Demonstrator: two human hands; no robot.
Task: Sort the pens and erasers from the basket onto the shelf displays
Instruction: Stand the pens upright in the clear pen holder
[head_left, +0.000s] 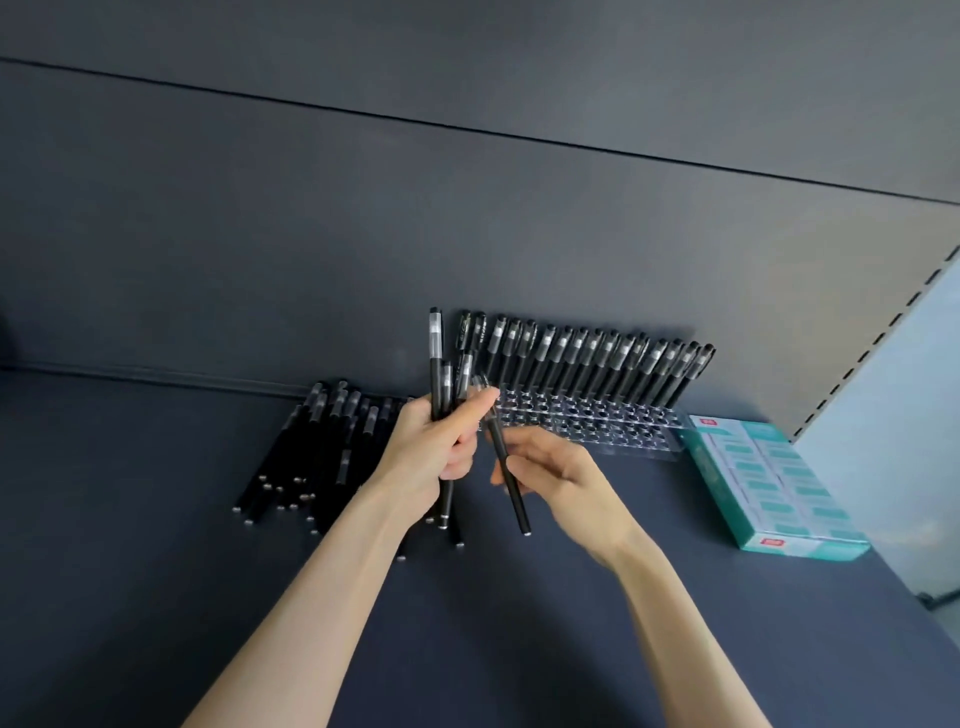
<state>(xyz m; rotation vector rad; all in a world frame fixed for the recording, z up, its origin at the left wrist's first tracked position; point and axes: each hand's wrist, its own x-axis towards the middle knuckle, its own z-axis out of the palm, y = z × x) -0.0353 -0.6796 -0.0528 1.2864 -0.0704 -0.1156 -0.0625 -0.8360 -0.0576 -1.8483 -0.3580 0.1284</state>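
My left hand (434, 447) grips a small bundle of black pens (436, 364) held upright above the dark shelf. Just to its right, my right hand (556, 467) pinches a single black pen (511, 483) by its barrel, cap end up near the left thumb. Behind both hands stands a clear acrylic pen rack (587, 421), whose back row holds several black pens (597, 358) leaning against the wall. A loose pile of black pens (311, 452) lies on the shelf to the left of my left hand.
A teal and white box of erasers (769, 483) lies at the right, beside the rack. The dark shelf surface (156, 519) stretches to the left and front. A perforated upright (872, 343) marks the shelf's right end.
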